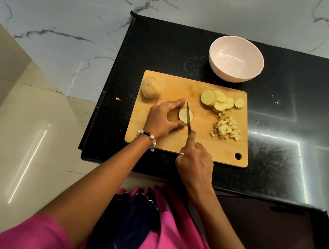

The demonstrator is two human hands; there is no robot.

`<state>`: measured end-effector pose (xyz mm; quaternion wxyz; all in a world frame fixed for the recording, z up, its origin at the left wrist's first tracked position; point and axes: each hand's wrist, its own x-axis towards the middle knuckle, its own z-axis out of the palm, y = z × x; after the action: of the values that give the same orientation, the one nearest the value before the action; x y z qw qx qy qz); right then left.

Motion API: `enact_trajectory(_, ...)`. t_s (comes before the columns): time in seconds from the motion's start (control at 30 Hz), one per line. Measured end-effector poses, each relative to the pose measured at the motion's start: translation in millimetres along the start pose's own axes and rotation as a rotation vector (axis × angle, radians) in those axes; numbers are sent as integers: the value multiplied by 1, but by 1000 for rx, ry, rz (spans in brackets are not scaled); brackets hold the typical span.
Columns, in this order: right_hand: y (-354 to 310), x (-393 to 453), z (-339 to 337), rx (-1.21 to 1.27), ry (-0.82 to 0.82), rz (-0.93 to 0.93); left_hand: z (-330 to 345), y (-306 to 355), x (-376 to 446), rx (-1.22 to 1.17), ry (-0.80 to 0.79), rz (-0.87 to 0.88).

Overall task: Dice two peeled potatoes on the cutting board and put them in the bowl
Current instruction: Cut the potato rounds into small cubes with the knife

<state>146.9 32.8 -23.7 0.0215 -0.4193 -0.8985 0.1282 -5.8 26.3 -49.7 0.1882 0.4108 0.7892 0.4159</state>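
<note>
A wooden cutting board (199, 142) lies on the black counter. My left hand (163, 117) pinches a potato slice stack (183, 114) near the board's middle. My right hand (195, 161) grips a knife (188, 117), its blade set on the slices. A whole peeled potato (151, 87) sits at the board's far left corner. Several round slices (220, 101) lie at the far right, with a heap of diced potato (227, 129) below them. A pale pink bowl (236, 59) stands beyond the board, with nothing inside.
The black counter (284, 122) ends at its left edge close to the board, with tiled floor below. A small potato scrap (117, 99) lies on the counter left of the board. A marble wall runs behind.
</note>
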Motion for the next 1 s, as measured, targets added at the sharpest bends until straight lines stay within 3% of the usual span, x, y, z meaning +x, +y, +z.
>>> enact_trajectory(0.4,-5,4,4,-128,-85,-16,5,-4,3,-6,43,5)
enact_trajectory(0.63,2,-23,-9,-52,-122,-2,5,-6,2,-1,35,12)
enact_trajectory(1.0,-4,9,-10,-41,-71,-15,3,-8,2,-26,64,25)
